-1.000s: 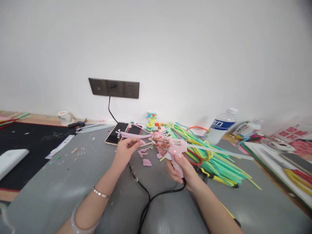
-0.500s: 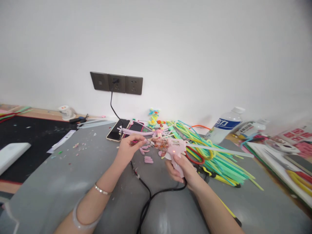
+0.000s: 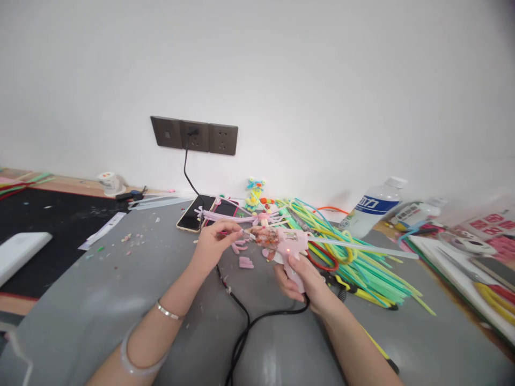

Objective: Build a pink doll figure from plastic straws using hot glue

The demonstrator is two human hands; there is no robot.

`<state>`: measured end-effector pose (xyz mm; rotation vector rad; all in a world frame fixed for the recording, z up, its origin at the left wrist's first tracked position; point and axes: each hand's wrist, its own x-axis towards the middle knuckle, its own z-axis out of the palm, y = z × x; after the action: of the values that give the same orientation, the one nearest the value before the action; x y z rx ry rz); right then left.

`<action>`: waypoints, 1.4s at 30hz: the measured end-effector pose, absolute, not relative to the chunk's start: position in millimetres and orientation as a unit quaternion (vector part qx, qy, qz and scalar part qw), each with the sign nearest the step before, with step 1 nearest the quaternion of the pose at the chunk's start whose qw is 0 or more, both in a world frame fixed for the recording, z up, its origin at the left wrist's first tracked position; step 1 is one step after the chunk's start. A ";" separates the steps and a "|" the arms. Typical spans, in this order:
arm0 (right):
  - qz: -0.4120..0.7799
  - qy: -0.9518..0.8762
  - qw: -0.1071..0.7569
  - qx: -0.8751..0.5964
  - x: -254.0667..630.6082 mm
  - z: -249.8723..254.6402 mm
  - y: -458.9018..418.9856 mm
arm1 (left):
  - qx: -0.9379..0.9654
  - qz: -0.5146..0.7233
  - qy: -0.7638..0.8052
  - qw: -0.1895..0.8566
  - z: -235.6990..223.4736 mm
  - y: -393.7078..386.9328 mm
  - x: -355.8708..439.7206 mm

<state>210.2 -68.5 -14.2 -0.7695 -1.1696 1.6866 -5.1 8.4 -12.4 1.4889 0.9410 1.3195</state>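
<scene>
My right hand point(image 3: 300, 276) is wrapped round the handle of a pink hot glue gun point(image 3: 292, 244), whose small orange light is lit. A long clear glue stick point(image 3: 362, 246) sticks out of its back, and its front is crusted with brownish glue. Close to the nozzle, my left hand point(image 3: 219, 238) has its thumb and finger pinched together; whatever sits between them is too small to make out. Just behind lie lilac pipe cleaners point(image 3: 225, 216) and a small pink figure point(image 3: 263, 219). Short pink pipe cleaner pieces point(image 3: 245, 262) rest on the grey mat.
Green and yellow pipe cleaners point(image 3: 362, 273) are heaped at right, beside a bottle point(image 3: 372, 206). A phone point(image 3: 189, 219) lies behind my left hand. The gun's black cord point(image 3: 241, 343) loops across the mat. Wall sockets point(image 3: 195, 135), a small colourful figure point(image 3: 254, 194) and scissors point(image 3: 493, 300) are around.
Both hands and the glue gun stay in nearly the same place, the left fingertips still near the nozzle. The view has shifted very slightly.
</scene>
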 end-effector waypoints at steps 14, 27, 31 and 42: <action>0.683 -0.473 0.456 -0.319 209.7 -11.0 -69.2 | 0.593 0.546 0.393 0.442 -12.3 8.2 -6.1; 0.679 -0.476 0.454 -0.327 211.6 -11.3 -69.9 | 0.569 0.560 0.398 0.452 -11.9 7.9 -6.2; 0.677 -0.479 0.452 -0.328 212.8 -12.3 -69.2 | 0.570 0.569 0.391 0.446 -8.7 6.8 -6.3; 0.657 -0.485 0.471 -0.334 210.9 -10.4 -67.2 | 0.543 0.587 0.395 0.452 -6.2 7.0 -6.1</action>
<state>210.9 -67.2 -10.4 -0.8180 -1.1871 1.6087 -6.1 7.0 -6.2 1.3406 0.9752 1.4508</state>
